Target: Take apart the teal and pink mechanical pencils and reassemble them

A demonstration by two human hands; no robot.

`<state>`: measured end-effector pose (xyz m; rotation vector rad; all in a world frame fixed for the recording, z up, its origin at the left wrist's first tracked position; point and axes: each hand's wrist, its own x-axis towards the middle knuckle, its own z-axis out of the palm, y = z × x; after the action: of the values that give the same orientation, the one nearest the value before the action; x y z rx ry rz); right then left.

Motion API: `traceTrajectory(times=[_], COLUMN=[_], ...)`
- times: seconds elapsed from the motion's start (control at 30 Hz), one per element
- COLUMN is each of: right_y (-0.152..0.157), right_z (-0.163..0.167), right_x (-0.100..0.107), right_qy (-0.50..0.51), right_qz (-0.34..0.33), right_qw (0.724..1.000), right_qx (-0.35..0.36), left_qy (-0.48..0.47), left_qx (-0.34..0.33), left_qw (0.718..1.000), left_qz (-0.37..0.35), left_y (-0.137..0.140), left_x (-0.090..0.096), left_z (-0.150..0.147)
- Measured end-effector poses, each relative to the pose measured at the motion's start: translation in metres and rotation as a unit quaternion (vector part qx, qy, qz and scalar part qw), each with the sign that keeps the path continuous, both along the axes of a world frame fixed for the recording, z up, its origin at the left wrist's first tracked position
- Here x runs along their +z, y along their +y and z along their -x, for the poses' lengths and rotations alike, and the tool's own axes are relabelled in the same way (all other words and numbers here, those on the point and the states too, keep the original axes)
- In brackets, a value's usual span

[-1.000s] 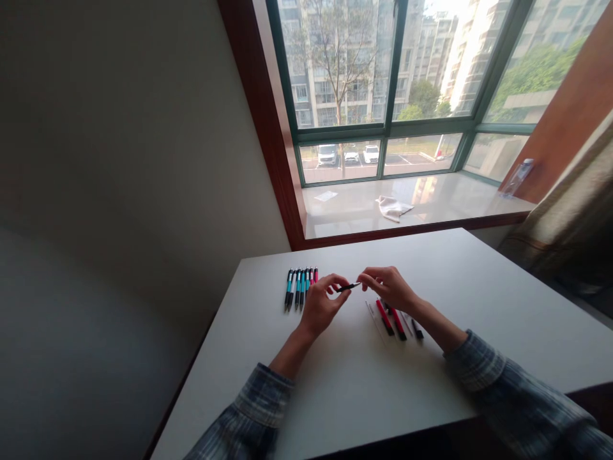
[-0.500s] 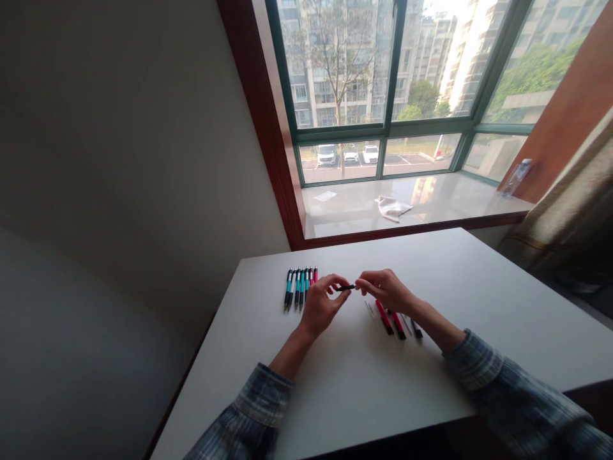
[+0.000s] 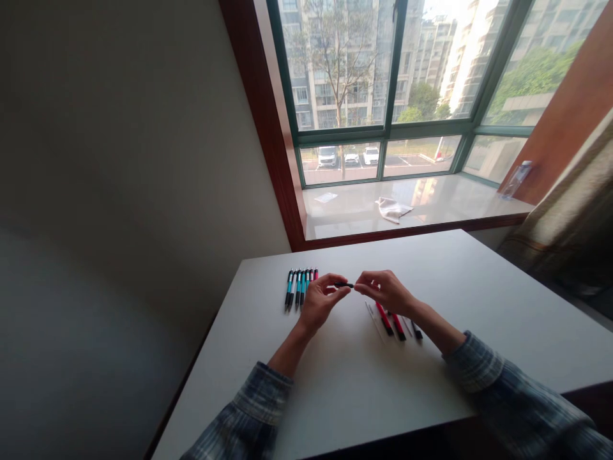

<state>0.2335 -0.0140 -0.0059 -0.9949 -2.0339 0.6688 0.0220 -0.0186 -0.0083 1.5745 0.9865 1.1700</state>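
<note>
Between my two hands, above the white table, is a small black pen part [image 3: 343, 285]. My left hand [image 3: 322, 300] pinches it between thumb and fingertips. At its right end the fingertips of my right hand [image 3: 385, 291] are pressed together; what exactly they grip is too small to make out. Left of my left hand lies a row of several pens [image 3: 297, 287], turquoise, white and red with black grips, partly covered by that hand. Below my right hand lie red and black pen barrels [image 3: 384, 319] and thin, pale refills [image 3: 374, 317].
The white table [image 3: 345, 390] stands against a window sill [image 3: 349, 220]. On the sill are a crumpled cloth [image 3: 393, 209], a piece of paper [image 3: 326, 198] and a clear bottle [image 3: 517, 180]. A curtain [image 3: 560, 191] hangs at the right, a wall [image 3: 143, 160] rises at the left.
The black part has been tilted nearer to level, and my left fingers have closed further round it. The pens and parts on the table have stayed put.
</note>
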Motion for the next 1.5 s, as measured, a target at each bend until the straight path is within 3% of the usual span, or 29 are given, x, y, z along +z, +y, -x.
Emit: traceTrajectory(times=[0.13, 0.4, 0.7, 1.0, 1.2, 1.3, 1.5], right_y=[-0.004, -0.031, -0.044, -0.055, -0.058, -0.056, -0.051], right_z=[0.007, -0.041, -0.052, -0.018, 0.012, 0.008, -0.026], right_x=[0.002, 0.025, 0.012, 0.026, 0.018, 0.016, 0.002], right_qy=[0.015, -0.142, -0.242, -0.152, -0.123, -0.103, -0.139], right_qz=[-0.008, -0.017, 0.001, -0.103, -0.139, -0.133, -0.081], right_qw=[1.000, 0.988, 0.967, 0.983, 0.983, 0.986, 0.984], right_qx=[0.005, 0.056, 0.077, -0.007, 0.004, -0.005, -0.077], left_qy=[-0.119, -0.158, -0.167, -0.116, -0.106, -0.105, -0.120], left_qx=[-0.024, -0.009, -0.010, -0.047, -0.114, -0.116, -0.038], left_qw=[0.989, 0.976, 0.968, 0.976, 0.972, 0.973, 0.981], left_qz=[0.080, 0.152, 0.188, 0.178, 0.173, 0.167, 0.147], left_y=[-0.001, 0.000, 0.000, -0.005, -0.008, -0.007, -0.001], left_x=[-0.005, 0.000, -0.003, -0.006, -0.003, -0.001, 0.001], left_z=[-0.004, -0.003, -0.003, -0.005, -0.002, 0.000, 0.004])
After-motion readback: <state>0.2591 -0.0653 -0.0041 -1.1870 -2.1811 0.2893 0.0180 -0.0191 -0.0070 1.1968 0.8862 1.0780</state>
